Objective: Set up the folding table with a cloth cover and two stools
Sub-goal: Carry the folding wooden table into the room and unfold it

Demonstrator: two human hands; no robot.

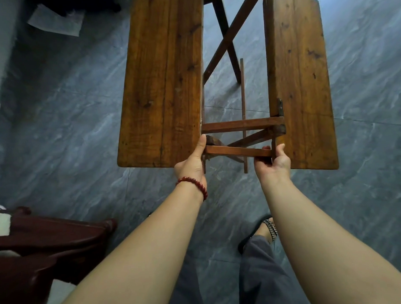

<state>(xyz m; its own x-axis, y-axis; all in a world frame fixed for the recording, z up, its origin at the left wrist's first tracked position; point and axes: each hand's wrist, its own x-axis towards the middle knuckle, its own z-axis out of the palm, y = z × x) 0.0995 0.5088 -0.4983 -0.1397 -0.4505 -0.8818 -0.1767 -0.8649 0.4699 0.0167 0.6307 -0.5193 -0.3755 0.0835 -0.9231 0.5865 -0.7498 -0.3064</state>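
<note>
Dark red furniture (pixel 50 236) sits below and left of our hands. Our left hand (pixel 192 162) clasps the left end of a crossbar (pixel 238 150) on the folding table (pixel 161 85), and our right hand (pixel 273 161) clasps the right end. The hands are apart, and the table's two wooden leaves flank them.

Dim, cool, even light here. A soft sheen runs across the grey floor (pixel 64 124), shadows faint. Edges bow outward from the wide lens, corners darken, and the near arms (pixel 135 256) look slightly soft.
</note>
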